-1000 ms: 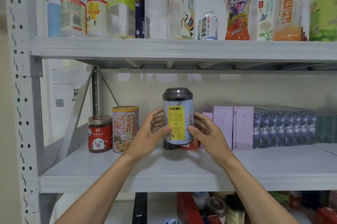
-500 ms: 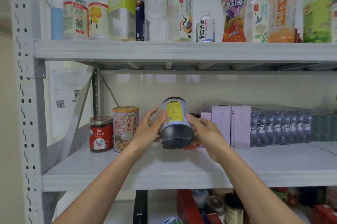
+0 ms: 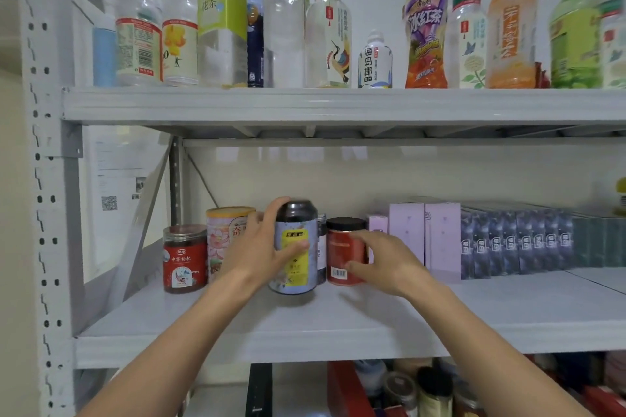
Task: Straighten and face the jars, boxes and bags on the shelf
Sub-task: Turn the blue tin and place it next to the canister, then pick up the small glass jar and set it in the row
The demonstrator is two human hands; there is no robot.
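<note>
Mid shelf: left hand grips blue can upright w/ yellow label fwd, prob to face it; right hand fingers curl on red jar beside.

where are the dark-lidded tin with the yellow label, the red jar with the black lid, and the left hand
dark-lidded tin (image 3: 295, 276): head view, lower part of its yellow label
red jar with the black lid (image 3: 342, 252): head view, red body below the lid
left hand (image 3: 261, 247): head view, back of the hand, gripping the tin
</note>
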